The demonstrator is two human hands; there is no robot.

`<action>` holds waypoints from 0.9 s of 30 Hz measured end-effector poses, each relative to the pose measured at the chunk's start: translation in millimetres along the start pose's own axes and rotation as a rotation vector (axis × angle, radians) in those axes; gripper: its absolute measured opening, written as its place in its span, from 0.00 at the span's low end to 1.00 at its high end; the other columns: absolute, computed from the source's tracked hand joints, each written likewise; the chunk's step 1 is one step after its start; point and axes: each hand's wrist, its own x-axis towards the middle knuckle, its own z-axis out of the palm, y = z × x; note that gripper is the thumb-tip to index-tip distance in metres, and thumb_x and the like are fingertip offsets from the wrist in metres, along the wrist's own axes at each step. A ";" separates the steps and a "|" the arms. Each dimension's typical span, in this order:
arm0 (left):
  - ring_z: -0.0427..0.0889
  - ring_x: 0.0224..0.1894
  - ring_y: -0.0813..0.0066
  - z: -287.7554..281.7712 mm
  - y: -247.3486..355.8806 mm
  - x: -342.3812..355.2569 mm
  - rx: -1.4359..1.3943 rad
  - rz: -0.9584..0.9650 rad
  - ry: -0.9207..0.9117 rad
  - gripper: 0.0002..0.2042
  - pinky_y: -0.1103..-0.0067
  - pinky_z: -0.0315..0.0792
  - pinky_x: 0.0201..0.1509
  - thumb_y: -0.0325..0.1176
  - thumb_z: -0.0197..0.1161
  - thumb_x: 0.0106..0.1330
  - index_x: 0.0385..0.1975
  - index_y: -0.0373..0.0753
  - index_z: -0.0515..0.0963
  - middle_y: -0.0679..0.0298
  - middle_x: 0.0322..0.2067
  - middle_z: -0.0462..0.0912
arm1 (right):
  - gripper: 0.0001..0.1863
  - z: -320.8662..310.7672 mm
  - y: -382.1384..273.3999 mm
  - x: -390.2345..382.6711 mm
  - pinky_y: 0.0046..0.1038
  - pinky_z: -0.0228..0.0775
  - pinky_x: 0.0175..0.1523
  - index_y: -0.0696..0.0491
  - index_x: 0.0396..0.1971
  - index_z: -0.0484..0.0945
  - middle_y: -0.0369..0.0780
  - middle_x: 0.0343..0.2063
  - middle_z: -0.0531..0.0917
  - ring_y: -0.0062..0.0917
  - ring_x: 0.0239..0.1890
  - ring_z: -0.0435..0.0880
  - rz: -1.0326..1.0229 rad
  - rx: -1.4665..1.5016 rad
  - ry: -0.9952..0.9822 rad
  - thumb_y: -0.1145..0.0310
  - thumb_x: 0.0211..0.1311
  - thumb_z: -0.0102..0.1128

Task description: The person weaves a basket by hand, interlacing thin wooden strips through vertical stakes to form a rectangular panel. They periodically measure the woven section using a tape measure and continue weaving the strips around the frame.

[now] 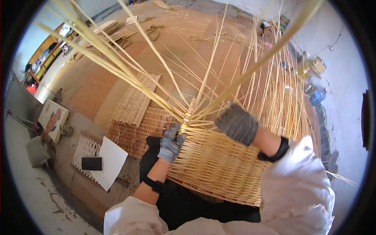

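Note:
A pale woven wicker panel (219, 160) lies over my lap, its weave running crosswise. My left hand (172, 144), in a grey glove, is closed round the panel's upper left corner, where long wicker rods (133, 80) gather and fan upward. Over the panel's far edge, my right hand (238, 124), also gloved and slightly blurred, is curled into a fist. A wicker rod (205, 124) runs from the corner up to that fist, its end hidden by the fingers. One thick rod (258, 64) slants up and right past the right hand.
Flat woven panels (137, 98) lie on the floor ahead. On the left are a white sheet (112, 160), a phone (92, 163) and a decorated box (53, 120). A large bundle of loose rods (284, 102) spreads at right, near a blue water bottle (317, 96) by the wall.

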 end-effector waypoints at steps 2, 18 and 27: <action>0.69 0.40 0.77 7.8 -6.5 -3.8 0.866 0.495 -0.190 0.16 0.84 0.72 0.38 0.24 0.49 0.59 0.48 0.32 0.64 0.61 0.47 0.67 | 0.04 50.8 2.5 -45.1 0.30 0.64 0.35 0.50 0.22 0.73 0.39 0.22 0.77 0.30 0.29 0.76 0.152 0.058 -0.040 0.68 0.47 0.49; 0.72 0.43 0.54 102.5 8.3 2.1 1.603 0.729 -0.185 0.14 0.72 0.66 0.47 0.37 0.54 0.56 0.39 0.37 0.72 0.51 0.39 0.74 | 0.22 80.4 -27.0 -66.6 0.33 0.69 0.25 0.38 0.52 0.61 0.42 0.24 0.76 0.32 0.25 0.78 0.316 0.295 0.005 0.71 0.55 0.42; 0.73 0.40 0.54 109.5 31.8 32.0 1.850 0.115 -0.687 0.25 0.71 0.66 0.46 0.53 0.48 0.57 0.39 0.33 0.71 0.47 0.37 0.75 | 0.14 66.9 -77.8 -75.3 0.33 0.68 0.36 0.44 0.42 0.71 0.41 0.26 0.76 0.31 0.28 0.76 0.546 0.457 0.341 0.69 0.54 0.45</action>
